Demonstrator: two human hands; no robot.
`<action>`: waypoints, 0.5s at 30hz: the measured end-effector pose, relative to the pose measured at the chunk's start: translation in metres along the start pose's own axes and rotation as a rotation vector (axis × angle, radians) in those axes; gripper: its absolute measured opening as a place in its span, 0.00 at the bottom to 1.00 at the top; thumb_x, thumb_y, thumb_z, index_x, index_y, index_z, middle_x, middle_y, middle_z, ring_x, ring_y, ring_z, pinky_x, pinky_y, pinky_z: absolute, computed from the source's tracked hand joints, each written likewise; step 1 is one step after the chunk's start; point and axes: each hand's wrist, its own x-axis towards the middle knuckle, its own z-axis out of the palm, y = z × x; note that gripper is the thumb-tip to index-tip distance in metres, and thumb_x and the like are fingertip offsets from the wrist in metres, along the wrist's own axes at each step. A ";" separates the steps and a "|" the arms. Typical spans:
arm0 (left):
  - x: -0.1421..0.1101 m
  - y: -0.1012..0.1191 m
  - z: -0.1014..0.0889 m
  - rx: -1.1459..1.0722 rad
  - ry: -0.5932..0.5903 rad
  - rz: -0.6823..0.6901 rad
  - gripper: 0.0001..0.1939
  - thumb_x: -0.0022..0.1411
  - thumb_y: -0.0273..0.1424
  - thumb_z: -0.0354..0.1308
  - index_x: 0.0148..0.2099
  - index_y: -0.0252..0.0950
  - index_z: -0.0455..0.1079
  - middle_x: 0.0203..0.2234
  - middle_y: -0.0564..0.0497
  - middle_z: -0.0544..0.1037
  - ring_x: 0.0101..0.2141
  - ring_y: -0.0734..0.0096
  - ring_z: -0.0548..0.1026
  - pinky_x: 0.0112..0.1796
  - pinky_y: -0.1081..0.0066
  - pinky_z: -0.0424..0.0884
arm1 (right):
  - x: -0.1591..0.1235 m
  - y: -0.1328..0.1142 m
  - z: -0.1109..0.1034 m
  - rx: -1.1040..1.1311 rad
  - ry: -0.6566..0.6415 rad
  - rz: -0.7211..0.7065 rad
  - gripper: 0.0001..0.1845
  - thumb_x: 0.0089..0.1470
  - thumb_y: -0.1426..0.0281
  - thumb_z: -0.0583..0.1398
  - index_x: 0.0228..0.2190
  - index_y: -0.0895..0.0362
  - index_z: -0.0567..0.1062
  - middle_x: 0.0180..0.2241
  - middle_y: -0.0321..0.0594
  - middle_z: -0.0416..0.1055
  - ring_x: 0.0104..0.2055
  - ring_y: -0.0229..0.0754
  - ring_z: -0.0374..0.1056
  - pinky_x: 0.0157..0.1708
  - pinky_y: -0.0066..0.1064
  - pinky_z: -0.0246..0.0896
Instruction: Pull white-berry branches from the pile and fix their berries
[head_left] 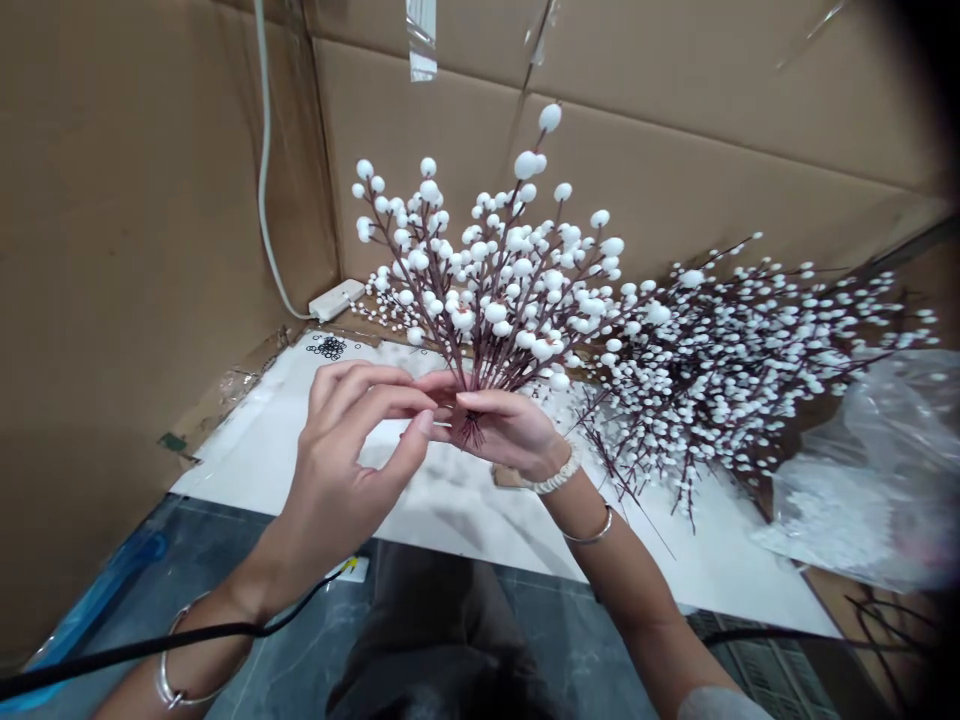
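Observation:
A bunch of artificial berry branches (pixel 491 290), with white berries on dark reddish-brown stems, stands upright in front of me. My right hand (pixel 510 428) is closed around its lower end, the thumb lying across the gathered stems. The cut stem ends fan out just under that thumb. To the left, my left hand (pixel 358 440) is curved, its thumb and fingers apart and their tips beside the right hand's fingertips. I see nothing held in it, though the tips of some fingers are partly hidden.
A white sheet (pixel 255 450) covers the table. Small black rings (pixel 328 347) lie at its back left, near a white power strip (pixel 336 300). More berry branches (pixel 720 360) are heaped at right, beside a clear plastic bag (pixel 855 500). Cardboard walls (pixel 420 130) enclose the back.

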 end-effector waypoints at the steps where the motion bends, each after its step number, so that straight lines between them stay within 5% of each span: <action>1: 0.000 0.001 -0.001 0.010 0.021 0.000 0.04 0.63 0.26 0.57 0.38 0.41 0.72 0.37 0.50 0.76 0.43 0.63 0.71 0.48 0.58 0.66 | 0.001 0.000 0.001 0.006 -0.018 0.002 0.13 0.52 0.71 0.59 0.40 0.57 0.76 0.40 0.40 0.75 0.46 0.42 0.70 0.54 0.43 0.61; 9: -0.002 0.001 0.001 0.017 0.048 -0.073 0.04 0.64 0.28 0.55 0.38 0.40 0.71 0.36 0.51 0.75 0.42 0.64 0.71 0.46 0.60 0.66 | -0.002 0.005 -0.003 -0.073 -0.133 0.003 0.11 0.54 0.70 0.62 0.41 0.58 0.73 0.36 0.41 0.78 0.40 0.41 0.74 0.49 0.41 0.66; 15: 0.000 -0.027 0.014 -0.412 -0.053 -0.491 0.09 0.62 0.35 0.55 0.32 0.38 0.71 0.32 0.51 0.76 0.40 0.64 0.73 0.44 0.64 0.67 | -0.003 0.010 -0.003 -0.079 -0.215 0.061 0.08 0.57 0.68 0.62 0.36 0.60 0.73 0.29 0.40 0.78 0.32 0.39 0.75 0.35 0.31 0.69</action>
